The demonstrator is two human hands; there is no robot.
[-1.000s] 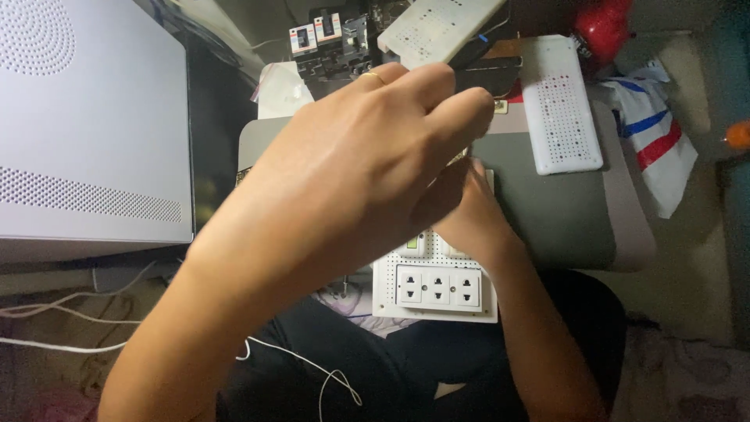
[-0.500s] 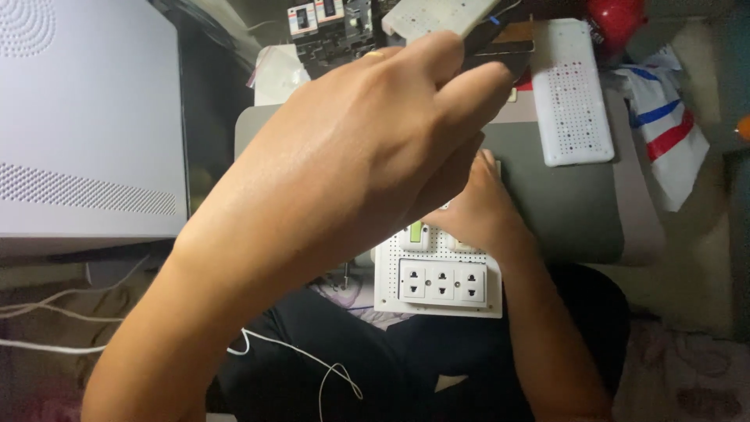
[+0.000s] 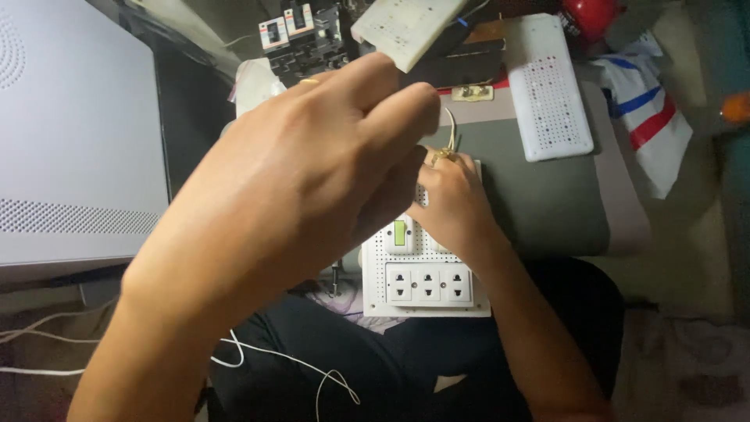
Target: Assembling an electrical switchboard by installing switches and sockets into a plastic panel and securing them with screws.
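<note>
Nearest the camera, the left hand (image 3: 312,187) is raised with its back to the lens, fingers curled loosely together; whether it grips anything cannot be told. Below it, on the person's lap, lies a white perforated socket board (image 3: 426,270) with a row of three outlets along its near edge and a green switch (image 3: 401,233) above them. The right hand (image 3: 453,205) rests on this board's far part, closed around a thin pair of tweezers (image 3: 451,134) whose tips point away. A thin white wire (image 3: 297,363) trails over the dark trousers. Beyond the board is a grey mat (image 3: 547,195), with a second white perforated panel (image 3: 545,86) on its far edge. Right of that lies a white cloth with red and blue stripes (image 3: 648,125). A large white box (image 3: 74,133) stands at the left.
</note>
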